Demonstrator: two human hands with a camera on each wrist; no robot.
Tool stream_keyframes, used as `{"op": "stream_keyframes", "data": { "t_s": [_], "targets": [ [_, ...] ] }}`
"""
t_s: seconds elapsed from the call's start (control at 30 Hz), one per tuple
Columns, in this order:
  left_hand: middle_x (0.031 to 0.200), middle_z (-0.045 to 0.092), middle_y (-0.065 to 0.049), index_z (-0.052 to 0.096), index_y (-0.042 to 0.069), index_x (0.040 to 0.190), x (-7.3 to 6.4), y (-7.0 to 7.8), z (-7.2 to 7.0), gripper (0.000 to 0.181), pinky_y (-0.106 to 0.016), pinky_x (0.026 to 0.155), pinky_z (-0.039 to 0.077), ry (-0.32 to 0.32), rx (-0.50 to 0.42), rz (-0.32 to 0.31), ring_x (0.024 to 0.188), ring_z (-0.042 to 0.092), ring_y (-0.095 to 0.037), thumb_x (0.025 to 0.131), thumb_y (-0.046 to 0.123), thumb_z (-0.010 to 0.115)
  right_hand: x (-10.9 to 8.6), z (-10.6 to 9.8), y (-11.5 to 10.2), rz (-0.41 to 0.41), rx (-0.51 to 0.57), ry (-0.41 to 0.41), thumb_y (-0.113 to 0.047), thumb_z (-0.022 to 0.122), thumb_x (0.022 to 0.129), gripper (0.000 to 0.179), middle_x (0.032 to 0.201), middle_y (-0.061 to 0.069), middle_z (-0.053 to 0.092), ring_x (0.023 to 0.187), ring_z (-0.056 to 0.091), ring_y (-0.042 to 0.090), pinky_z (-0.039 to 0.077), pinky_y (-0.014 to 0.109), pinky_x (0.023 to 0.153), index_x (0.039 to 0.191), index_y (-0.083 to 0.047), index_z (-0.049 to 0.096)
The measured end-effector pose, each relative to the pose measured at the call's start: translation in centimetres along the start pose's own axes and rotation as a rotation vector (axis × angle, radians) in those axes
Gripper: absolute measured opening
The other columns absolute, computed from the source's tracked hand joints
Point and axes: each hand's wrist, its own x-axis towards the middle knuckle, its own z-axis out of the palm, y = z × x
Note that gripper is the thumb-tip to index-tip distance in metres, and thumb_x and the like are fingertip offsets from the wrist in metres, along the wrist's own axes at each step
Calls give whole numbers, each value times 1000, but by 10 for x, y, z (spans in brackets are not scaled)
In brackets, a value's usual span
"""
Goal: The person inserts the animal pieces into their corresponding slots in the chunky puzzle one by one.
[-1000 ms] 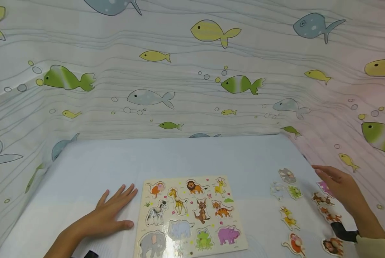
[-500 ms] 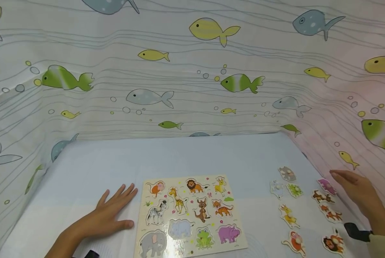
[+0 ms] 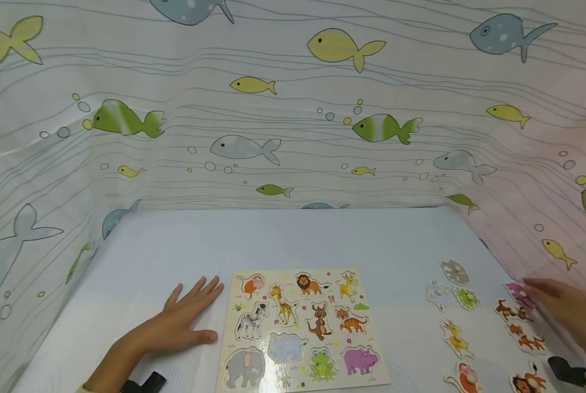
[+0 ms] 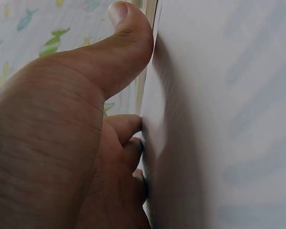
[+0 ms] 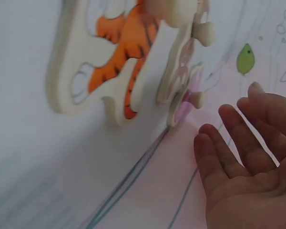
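My left hand [image 3: 175, 327] lies flat on the white table cover [image 3: 293, 234], fingers spread, left of the wooden animal puzzle board [image 3: 339, 364]. The left wrist view shows the thumb [image 4: 131, 43] and curved fingertips against the cover. At the table's right edge, my right hand [image 3: 568, 314] is beside the purple hippo piece [image 3: 520, 295]. In the right wrist view its fingers [image 5: 248, 140] are relaxed and apart from that piece, which has a wooden knob [image 5: 196, 99]. A tiger piece [image 5: 119, 62] stands large in the same view.
Knobbed pieces lie right of the board: an elephant [image 3: 455, 272], a frog [image 3: 466, 298], a yellow antelope-like animal [image 3: 455, 337], a monkey [image 3: 467, 377], a lion [image 3: 528, 382] and several others. A fish-patterned cloth [image 3: 293, 120] rises behind and beside the table.
The right hand moved right, away from above the pieces, then came down next to the hippo piece. The head view has shifted slightly left. The left hand stayed flat in place.
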Motion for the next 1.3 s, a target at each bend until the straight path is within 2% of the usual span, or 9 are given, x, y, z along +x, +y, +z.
{"op": "stream_keyframes", "data": {
  "t_s": [0.2, 0.43, 0.7, 0.9, 1.03, 1.3],
  "targets": [
    [165, 27, -12, 35, 16, 156, 1, 2, 1, 95, -68, 118, -5, 4, -4, 11, 152, 14, -48, 81, 61, 70, 10, 8, 14, 75, -46, -31, -43, 58, 100, 73, 147, 39, 37, 122, 41, 57, 37, 73, 95, 146, 10, 39],
    [165, 27, -13, 36, 15, 156, 2, 6, 0, 96, -70, 117, -4, -8, -20, 2, 152, 14, -48, 80, 61, 71, 14, 18, 30, 51, -101, -48, -29, 63, 99, 64, 146, 39, 39, 120, 45, 58, 43, 70, 92, 144, 10, 41],
    [164, 28, -14, 37, 14, 155, 2, 6, -1, 95, -71, 116, -2, 3, 2, 13, 151, 16, -49, 80, 61, 71, 6, 17, 19, 28, -173, -25, -29, 63, 99, 66, 144, 41, 36, 115, 44, 56, 38, 70, 93, 144, 12, 37],
    [164, 29, -14, 37, 14, 155, 0, 6, -1, 95, -71, 117, -2, 4, 7, 8, 151, 16, -48, 80, 61, 71, 4, 18, 17, -68, -199, 2, -22, 64, 99, 59, 140, 43, 38, 114, 43, 55, 35, 70, 93, 139, 15, 41],
    [164, 29, -14, 37, 14, 155, -1, 6, -1, 95, -70, 117, -2, 9, 6, 6, 151, 16, -48, 80, 62, 71, 4, 20, 17, -91, -224, 7, -20, 66, 97, 58, 136, 43, 40, 111, 43, 56, 35, 71, 92, 137, 16, 43],
    [165, 27, -12, 36, 15, 156, -2, 3, -1, 95, -68, 118, -3, 12, 12, 7, 152, 16, -48, 81, 61, 70, 4, 18, 13, -99, -226, -32, -31, 63, 99, 68, 138, 45, 36, 118, 37, 60, 32, 75, 97, 142, 14, 36]
  ]
}}
